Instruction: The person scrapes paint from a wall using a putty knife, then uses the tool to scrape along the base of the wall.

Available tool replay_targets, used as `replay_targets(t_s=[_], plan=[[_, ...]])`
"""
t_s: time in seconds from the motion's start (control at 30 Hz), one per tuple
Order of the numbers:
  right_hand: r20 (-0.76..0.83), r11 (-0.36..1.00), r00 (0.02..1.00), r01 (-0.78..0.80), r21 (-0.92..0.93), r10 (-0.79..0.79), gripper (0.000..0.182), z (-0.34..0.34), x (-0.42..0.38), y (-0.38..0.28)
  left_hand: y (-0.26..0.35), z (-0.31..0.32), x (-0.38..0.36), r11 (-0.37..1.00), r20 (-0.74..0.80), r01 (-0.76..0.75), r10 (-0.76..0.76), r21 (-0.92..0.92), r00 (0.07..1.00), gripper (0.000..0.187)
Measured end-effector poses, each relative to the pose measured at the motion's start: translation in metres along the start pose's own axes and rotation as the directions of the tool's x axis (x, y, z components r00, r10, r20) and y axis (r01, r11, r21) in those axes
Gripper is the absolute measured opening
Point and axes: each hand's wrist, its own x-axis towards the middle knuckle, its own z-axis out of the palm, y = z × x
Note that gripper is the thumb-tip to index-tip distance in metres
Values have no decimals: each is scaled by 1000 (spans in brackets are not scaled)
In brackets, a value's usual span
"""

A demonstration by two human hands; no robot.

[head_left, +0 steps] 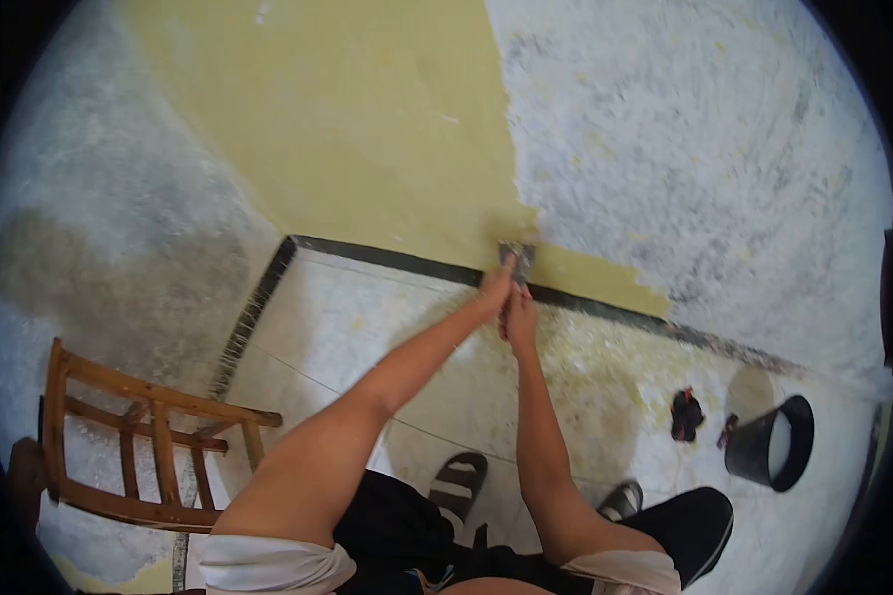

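Note:
Both my hands are together on a scraper (516, 256) with a wide grey blade, low on the wall. My left hand (499, 283) has its fingers on the upper part of the tool, near the blade. Just below and to the right, my right hand (519, 317) is closed round the handle, which is mostly hidden. The blade lies against yellow paint (367, 129) a little above the dark skirting strip (397, 260). To the right the wall shows a patchy white and grey surface (684, 149).
A wooden chair or rack (159, 446) stands at the lower left. On the right are a black bucket (754, 448) and a small dark and red object (685, 415). Yellowish flakes litter the floor tiles (456, 397). My sandalled feet are below.

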Motion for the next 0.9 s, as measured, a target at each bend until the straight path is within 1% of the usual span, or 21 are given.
replay_targets(t_s=[0.03,0.07,0.13,0.17,0.23,0.3,0.37,0.4,0.47,0.53,0.67,0.7,0.73,0.77,0.83,0.9], plan=[[1,998,998,-56,-38,56,36,-4,-1,-3,4,4,-4,998,4,44,-44,-36,999,60],[-28,996,997,-69,-61,68,36,-10,-5,-7,6,7,-6,997,4,73,-73,-35,997,59],[37,995,998,-54,-78,57,46,-12,-8,-14,9,6,-7,993,10,105,-105,-45,994,57],[23,994,998,-61,-91,63,46,-11,-6,-16,9,7,-9,995,20,91,-91,-41,996,56],[32,996,999,-2,-87,5,50,-15,-5,-13,9,12,-15,995,41,90,-88,-48,995,55],[21,994,1000,2,-111,1,53,-18,-8,-14,11,15,-18,997,-10,25,-26,-68,1000,53],[34,997,998,-40,-70,43,44,-19,-8,-17,12,18,-19,996,-16,31,-33,-89,999,52],[29,997,999,-40,-73,42,44,-18,-8,-19,12,19,-18,996,-17,19,-21,-85,1000,53],[28,993,999,-24,-114,27,56,-17,-7,-22,11,20,-17,996,-14,11,-12,-85,1000,53],[27,990,1000,-1,-143,5,56,-16,0,-19,9,21,-12,987,-63,-7,-3,-162,998,53],[20,977,998,70,-202,-67,54,-18,9,-13,2,22,-1,977,-64,-42,29,-210,998,54],[20,976,998,70,-207,-67,54,-20,11,-12,5,24,-5,971,-79,-46,28,-236,996,54],[22,965,995,105,-241,-102,52,-21,15,-10,9,26,-8,964,-94,-50,26,-260,995,55],[25,952,990,139,-274,-138,50,-23,18,-9,13,27,-11,963,-93,-50,26,-263,995,55],[36,946,989,147,-290,-142,48,-25,21,-11,15,24,-10,954,-45,-20,7,-298,999,55],[46,940,988,154,-304,-147,47,-28,21,-9,11,26,-7,950,-69,-13,-8,-311,998,53]])
